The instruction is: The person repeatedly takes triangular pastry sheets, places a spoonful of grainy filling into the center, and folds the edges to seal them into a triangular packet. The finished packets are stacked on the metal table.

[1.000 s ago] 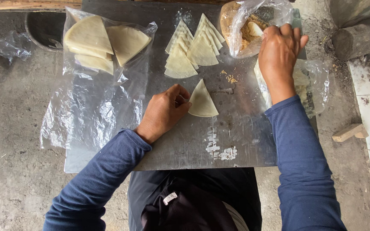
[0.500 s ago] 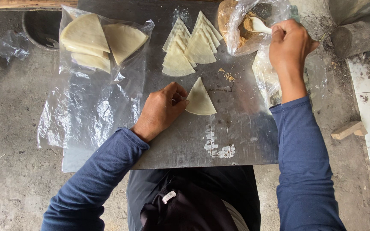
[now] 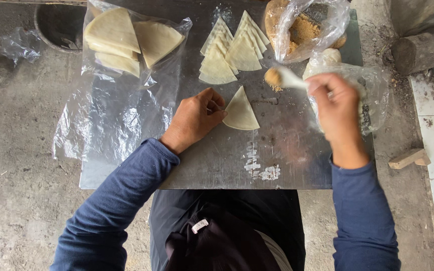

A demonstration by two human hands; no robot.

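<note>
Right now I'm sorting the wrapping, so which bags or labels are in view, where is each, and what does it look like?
Filling bag: top right of the metal sheet, clear, open, brown crumbs inside.
Dough bag: top left, clear, flat, under pale wedges.
Third bag: right edge, clear, crumpled, by the right hand.
Loose plastic: floor, far left, clear.
Labels, signs, screens: none.

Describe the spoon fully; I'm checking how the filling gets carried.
The spoon is small, white and plastic-looking, motion-blurred. Its bowl, heaped with brown crumbly filling, points left, hanging above the metal sheet just right of the single dough triangle. The right hand holds the handle in a closed grip; nothing else touches it.
</note>
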